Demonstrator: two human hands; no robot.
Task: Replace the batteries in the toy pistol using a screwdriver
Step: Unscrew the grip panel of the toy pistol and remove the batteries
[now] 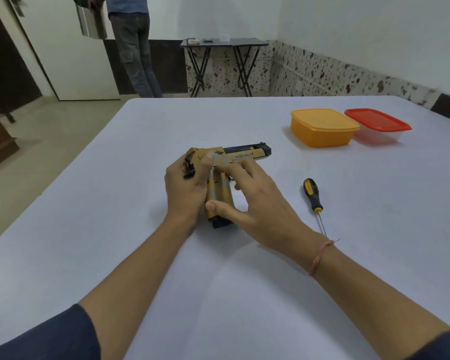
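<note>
From where I stand, both forearms reach out over the white-covered table (166, 268) and meet at the toy pistol (244, 155), which is held just above the cloth near the table's middle, barrel pointing right and grip pointing back toward the person.

The left hand (185, 189) is wrapped round the pistol's rear end, thumb pressed flat on its side. The right hand (257, 201) grasps the pistol's grip, with the thumb near the butt and the fingers curled over the front by the trigger. I can't see a battery cover or its screw from here.

The screwdriver (313, 194) lies on the cloth right of the pistol, apart from both hands, tip toward the person.

I'd judge this as the looking-over step, turning the pistol to find the cover. Next, the right hand should let go and fetch the screwdriver while the left steadies the pistol, screw side up.

Beyond the pistol to the right sit an orange tub (322, 128) and a red-lidded tub (377, 120), touching. Farther off are a folding table (224, 43) and a standing person (133, 48).
</note>
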